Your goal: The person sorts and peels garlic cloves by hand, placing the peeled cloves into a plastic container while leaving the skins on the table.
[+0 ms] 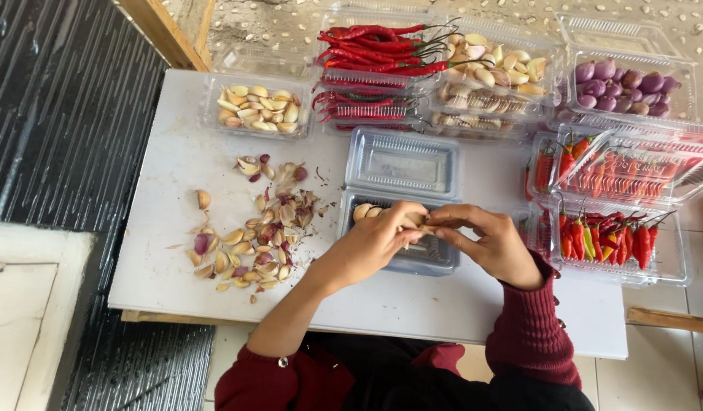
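View from above of a white tabletop [176, 171] whose near edge runs just in front of the person and whose left edge borders a dark ribbed floor; bare surface lies along the near edge and at the left. A heap of garlic cloves and peels [256, 236] occupies the left centre. Along the far edge stand clear trays of garlic cloves [259, 106], long red chillies [374, 46] and purple shallots [625, 84]; two trays of small chillies [606, 236] crowd the right side. An open clear tray [401, 202] sits at the centre, its lid raised behind it. Both hands meet directly above this tray: the left hand [374, 240] and right hand [492, 243] pinch a garlic clove [416, 221] between their fingertips, with more cloves lying in the tray just beside them.
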